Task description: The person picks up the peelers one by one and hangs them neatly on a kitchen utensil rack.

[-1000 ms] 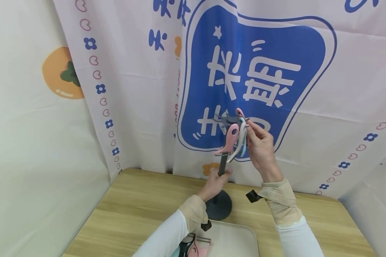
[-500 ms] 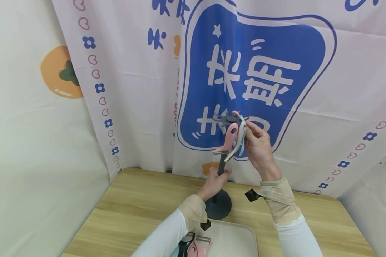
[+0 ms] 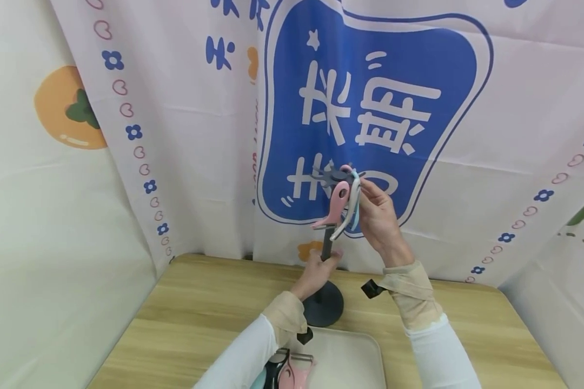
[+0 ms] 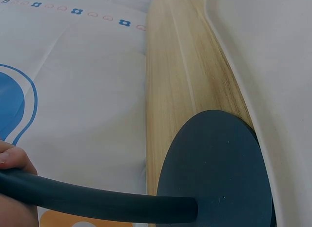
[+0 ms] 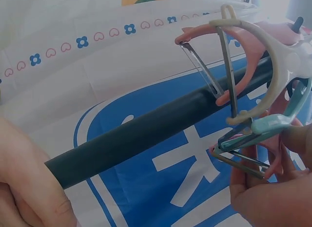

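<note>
Stand [image 3: 327, 246]: dark pole upright on a round base [image 3: 323, 310], hook head at top; long axis vertical, 12 to 6 o'clock in the head view.
Left hand [image 3: 316, 272]: fingers curled round the low pole, just above the base; left wrist view shows a fingertip [image 4: 12, 158] on the pole.
Right hand [image 3: 377, 219]: at 3 o'clock of the hook head, fingers pinching a peeler [image 5: 253, 144] hung there; thumb and fingertips close on its blade end in the right wrist view.
Peelers on hooks: pink [image 3: 334, 205], white [image 3: 349, 208], pale blue one behind; all hang down, long axes near vertical, blades low.
Key relation: pinched peeler lies at 9 o'clock of the right palm, touching the fingers; its loop end is at 12 o'clock at the hook.
Nearer hand: right to the peelers, left well below.
Tray [image 3: 350, 359]: at 6 o'clock of the base, more peelers [image 3: 292, 373] at its near-left edge.
Table [image 3: 199, 308]: wood, bears stand and tray.
</note>
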{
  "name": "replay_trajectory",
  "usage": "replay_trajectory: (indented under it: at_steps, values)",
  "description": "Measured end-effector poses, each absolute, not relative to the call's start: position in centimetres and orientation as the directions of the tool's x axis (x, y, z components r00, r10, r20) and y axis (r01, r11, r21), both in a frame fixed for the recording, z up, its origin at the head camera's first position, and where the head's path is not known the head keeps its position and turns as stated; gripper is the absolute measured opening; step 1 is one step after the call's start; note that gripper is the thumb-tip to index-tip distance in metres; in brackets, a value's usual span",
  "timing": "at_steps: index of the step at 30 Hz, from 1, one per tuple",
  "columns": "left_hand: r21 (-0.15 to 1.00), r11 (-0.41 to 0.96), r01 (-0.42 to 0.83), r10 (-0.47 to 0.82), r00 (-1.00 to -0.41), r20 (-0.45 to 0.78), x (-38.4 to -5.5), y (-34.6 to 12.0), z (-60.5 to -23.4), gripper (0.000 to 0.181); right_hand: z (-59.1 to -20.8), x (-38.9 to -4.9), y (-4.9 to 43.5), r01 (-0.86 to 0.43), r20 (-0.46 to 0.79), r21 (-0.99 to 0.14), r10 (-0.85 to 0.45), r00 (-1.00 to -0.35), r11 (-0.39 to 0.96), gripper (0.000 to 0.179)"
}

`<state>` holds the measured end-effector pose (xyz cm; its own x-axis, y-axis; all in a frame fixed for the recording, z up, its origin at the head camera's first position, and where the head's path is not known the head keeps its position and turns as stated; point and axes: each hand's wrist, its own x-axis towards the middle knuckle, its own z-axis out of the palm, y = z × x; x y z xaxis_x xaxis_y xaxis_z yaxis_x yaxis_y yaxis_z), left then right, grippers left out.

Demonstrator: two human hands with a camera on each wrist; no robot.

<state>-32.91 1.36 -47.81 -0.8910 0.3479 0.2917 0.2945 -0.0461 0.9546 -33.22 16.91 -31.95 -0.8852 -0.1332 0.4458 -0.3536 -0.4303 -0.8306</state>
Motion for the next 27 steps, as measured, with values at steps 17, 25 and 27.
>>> replay_trajectory:
  at_steps: [17,25,27]
  values:
    - [0.953,-0.062,0.297,0.347,-0.889,0.3,-33.8,1.4,-47.5,0.054,-33.1,-33.4,16.9,-0.37,0.443,-0.807,-0.058,-0.895,-0.461,0.029]
    - [0.956,-0.06,0.288,0.351,-0.89,0.291,-33.7,1.4,-47.5,0.055,-37.8,-32.9,15.9,-0.305,0.347,-0.857,-0.028,-0.937,-0.415,0.048]
    - [0.956,-0.057,0.288,0.351,-0.89,0.29,-33.6,1.4,-47.7,0.055,-39.2,-32.5,15.2,-0.29,0.327,-0.874,-0.031,-0.945,-0.391,0.048]
